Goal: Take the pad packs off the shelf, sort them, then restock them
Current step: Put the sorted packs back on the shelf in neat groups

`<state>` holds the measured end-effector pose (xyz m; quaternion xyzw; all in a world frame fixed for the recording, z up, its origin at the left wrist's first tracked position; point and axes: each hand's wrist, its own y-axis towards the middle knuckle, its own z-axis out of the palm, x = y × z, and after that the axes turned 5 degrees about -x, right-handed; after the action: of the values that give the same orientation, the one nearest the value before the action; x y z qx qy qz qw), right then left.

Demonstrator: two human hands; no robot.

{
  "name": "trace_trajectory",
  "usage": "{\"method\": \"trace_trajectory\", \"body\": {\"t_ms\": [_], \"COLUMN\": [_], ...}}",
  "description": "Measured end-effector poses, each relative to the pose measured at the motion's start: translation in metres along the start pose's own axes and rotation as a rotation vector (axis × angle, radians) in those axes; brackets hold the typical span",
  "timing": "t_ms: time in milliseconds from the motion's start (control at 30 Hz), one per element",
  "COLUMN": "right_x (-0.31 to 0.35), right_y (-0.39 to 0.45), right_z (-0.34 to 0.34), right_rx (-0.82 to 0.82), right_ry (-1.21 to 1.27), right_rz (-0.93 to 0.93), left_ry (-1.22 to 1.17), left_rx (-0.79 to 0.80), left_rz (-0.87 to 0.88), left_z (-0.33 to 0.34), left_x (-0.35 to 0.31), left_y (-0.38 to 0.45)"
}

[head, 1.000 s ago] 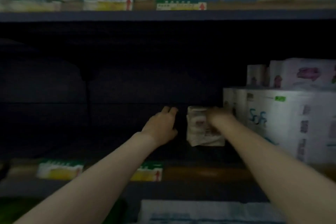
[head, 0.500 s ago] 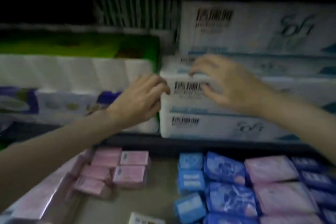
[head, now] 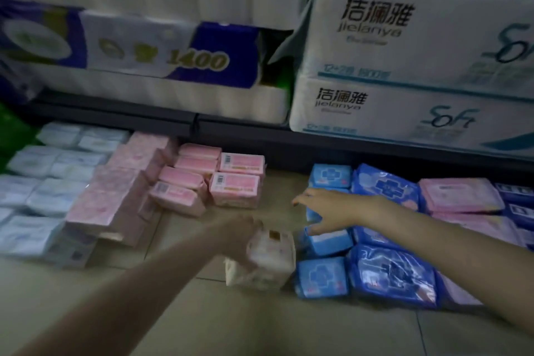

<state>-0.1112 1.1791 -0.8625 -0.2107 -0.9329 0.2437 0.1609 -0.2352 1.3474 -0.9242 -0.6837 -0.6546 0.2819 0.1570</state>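
Left hand [head: 241, 235] grips a pale cream plastic-wrapped pad pack [head: 267, 260], low over the tiled floor [head: 260, 324] — apparently placing it by type. Right hand [head: 332, 208], fingers spread, hovers beyond it over small light-blue pad packs [head: 328, 240] — grouped by colour.

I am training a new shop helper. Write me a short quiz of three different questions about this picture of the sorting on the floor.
1. True or false: the left hand holds a pale pink pack.
2. Which packs lie under the right hand? A) white B) light blue C) green
3. Fill in: the number printed on the purple-and-white tissue bundle is ____.

Key: 1 true; 2 B, the light blue packs; 3 1400.
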Motion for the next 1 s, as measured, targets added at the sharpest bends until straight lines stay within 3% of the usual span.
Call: {"method": "trace_trajectory", "body": {"t_ms": [100, 167, 400, 500, 600, 667, 700, 800, 900, 1000], "right_x": [0.009, 0.012, 0.003, 0.001, 0.001, -0.002, -0.004, -0.012, -0.025, -0.054], "right_y": [0.0, -0.007, -0.068, -0.103, -0.152, -0.19, -0.208, -0.252, -0.272, -0.276], "right_z": [-0.036, -0.067, -0.172, -0.229, -0.291, -0.324, -0.337, -0.37, -0.398, -0.426], "right_rx": [-0.033, -0.117, -0.474, -0.708, -0.984, -1.145, -1.216, -1.382, -1.527, -1.588], "right_ry": [0.264, 0.399, 0.765, 0.512, 0.419, 0.403, 0.399, 0.366, 0.285, -0.022], "right_rz": [0.017, 0.017, 0.042, 0.092, 0.112, 0.074, 0.044, 0.007, 0.029, 0.228], "left_ry": [-0.541, -0.739, -0.807, -0.631, -0.909, -1.146, -1.124, -0.741, -0.666, -0.657], "left_rx": [0.175, 0.199, 0.028, -0.327, -0.683, -0.78, -0.799, -0.78, -0.746, -1.112], "left_rz": [-0.077, -0.072, 0.177, 0.264, 0.443, 0.602, 0.631, 0.545, 0.625, 0.693], "left_z": [-0.076, -0.13, -0.269, -0.321, -0.381, -0.412, -0.421, -0.428, -0.439, -0.47], "left_x": [0.023, 0.033, 0.017, -0.01, -0.027, -0.034, -0.038, -0.058, -0.082, -0.105], "left_y": [-0.014, -0.027, -0.068, -0.087, -0.107, -0.117, -0.12, -0.123, -0.137, -0.148]}}
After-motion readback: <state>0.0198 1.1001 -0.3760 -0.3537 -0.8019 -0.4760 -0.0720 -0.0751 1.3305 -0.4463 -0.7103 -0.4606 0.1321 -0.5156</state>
